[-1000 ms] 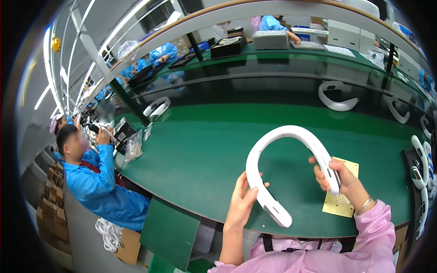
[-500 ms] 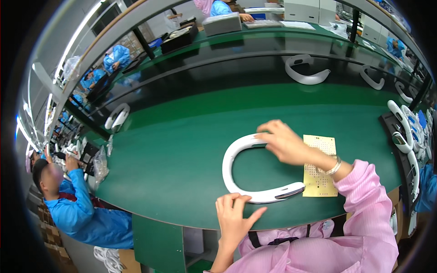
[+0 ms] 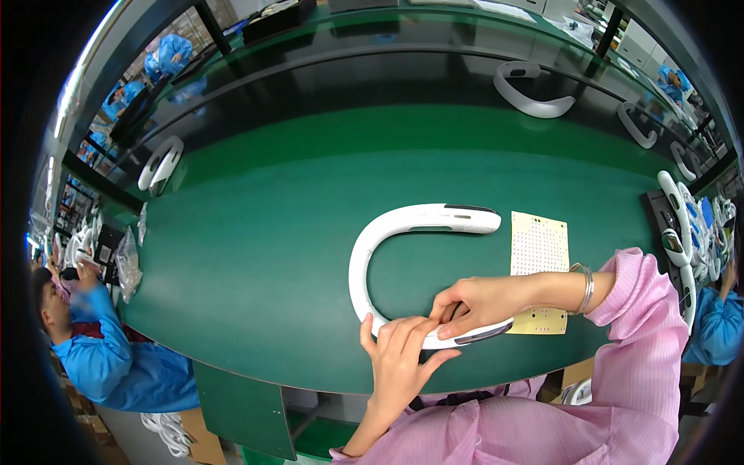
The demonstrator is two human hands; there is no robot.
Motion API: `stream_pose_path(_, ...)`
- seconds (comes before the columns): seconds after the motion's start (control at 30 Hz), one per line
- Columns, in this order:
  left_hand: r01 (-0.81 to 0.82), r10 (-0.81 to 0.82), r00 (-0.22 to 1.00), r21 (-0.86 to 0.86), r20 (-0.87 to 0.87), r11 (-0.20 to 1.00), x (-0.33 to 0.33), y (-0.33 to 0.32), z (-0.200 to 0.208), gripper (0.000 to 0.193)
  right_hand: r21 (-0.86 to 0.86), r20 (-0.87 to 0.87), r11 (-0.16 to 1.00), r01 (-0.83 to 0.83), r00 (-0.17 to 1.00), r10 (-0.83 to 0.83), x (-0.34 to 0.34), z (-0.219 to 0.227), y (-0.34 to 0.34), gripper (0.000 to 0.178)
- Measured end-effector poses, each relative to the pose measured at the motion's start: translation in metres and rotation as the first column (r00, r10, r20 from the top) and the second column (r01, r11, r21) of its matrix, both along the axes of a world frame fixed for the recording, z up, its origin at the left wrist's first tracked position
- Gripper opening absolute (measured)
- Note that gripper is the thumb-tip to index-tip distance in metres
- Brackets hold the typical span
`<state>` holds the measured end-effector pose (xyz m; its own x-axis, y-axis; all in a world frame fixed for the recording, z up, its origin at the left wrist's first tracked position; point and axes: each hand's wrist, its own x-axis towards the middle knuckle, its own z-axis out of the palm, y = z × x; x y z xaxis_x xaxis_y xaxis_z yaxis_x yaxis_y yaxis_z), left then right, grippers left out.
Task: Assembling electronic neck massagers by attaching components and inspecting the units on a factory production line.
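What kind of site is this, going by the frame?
Likely an electronics assembly line: a long green bench, identical white U-shaped neckbands spaced along it, more racked at the right, and workers in blue smocks.
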<state>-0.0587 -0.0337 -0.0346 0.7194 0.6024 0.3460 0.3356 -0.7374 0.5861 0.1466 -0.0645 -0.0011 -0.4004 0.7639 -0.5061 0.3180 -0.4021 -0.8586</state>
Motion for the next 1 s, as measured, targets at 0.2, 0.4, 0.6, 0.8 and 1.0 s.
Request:
stream_pose_path(0.2,-0.010,0.010,1.000,0.009,0.001,1.000,0.001,0.001,-0.007,0.045,-0.011,0.099,0.997,-0.083,0.992,0.084,-0.003,0.010,0.004,0.038)
stream_pose_path(0.4,0.000,0.001,1.000,-0.024,0.008,1.000,0.000,0.002,-0.010,0.041,0.129,0.165,0.992,-0.011,0.986,-0.011,-0.014,0.013,-0.005,0.029)
stream_pose_path(0.6,-0.002,0.002,1.000,-0.030,-0.013,1.000,0.000,0.002,-0.006,0.036,0.283,0.199,0.958,0.049,0.974,-0.109,-0.026,0.012,-0.014,0.021)
stream_pose_path(0.8,0.016,-0.016,1.000,-0.057,0.006,0.998,0.003,0.007,-0.003,0.035,0.277,0.170,0.953,0.122,0.970,-0.174,-0.022,0.007,-0.017,0.021)
stream_pose_path(1.0,0.137,-0.138,0.989,-0.032,-0.051,0.990,-0.003,0.020,0.002,0.036,0.626,0.446,0.779,0.029,0.806,-0.389,-0.036,0.019,-0.052,0.045)
